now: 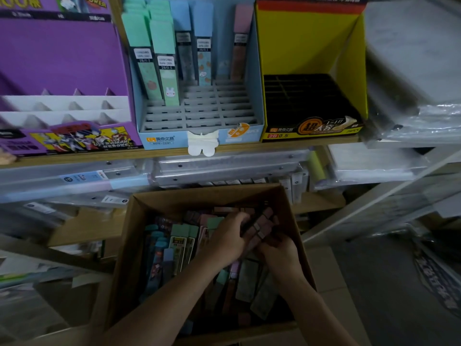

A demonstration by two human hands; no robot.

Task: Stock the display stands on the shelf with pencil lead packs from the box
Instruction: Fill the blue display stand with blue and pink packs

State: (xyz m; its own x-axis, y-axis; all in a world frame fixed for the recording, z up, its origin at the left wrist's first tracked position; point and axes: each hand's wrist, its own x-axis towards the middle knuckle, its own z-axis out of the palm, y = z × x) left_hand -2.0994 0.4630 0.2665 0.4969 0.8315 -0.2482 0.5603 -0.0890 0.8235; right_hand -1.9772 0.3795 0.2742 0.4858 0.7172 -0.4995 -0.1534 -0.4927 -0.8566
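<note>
**Operator:** Hand status?

**Guide:** The left hand (224, 236) and right hand (279, 253) both grasp a bundle of dusty-pink flat pencil lead packs (262, 224). Left fingers curl over its middle and the right hand clamps its near end, inside the open brown cardboard box (139, 221).

**Operator:** Procedure?

**Guide:** Square the pack ends between both palms before lifting. Do not snag the loose green and blue packs (184, 240) left of the left hand. Above and beyond the hands, the light-blue cardboard display stand (257, 101) carries one pink pack (240, 46) in its right column, with vacant grey slots in front. Insert packs singly, upright.
</note>
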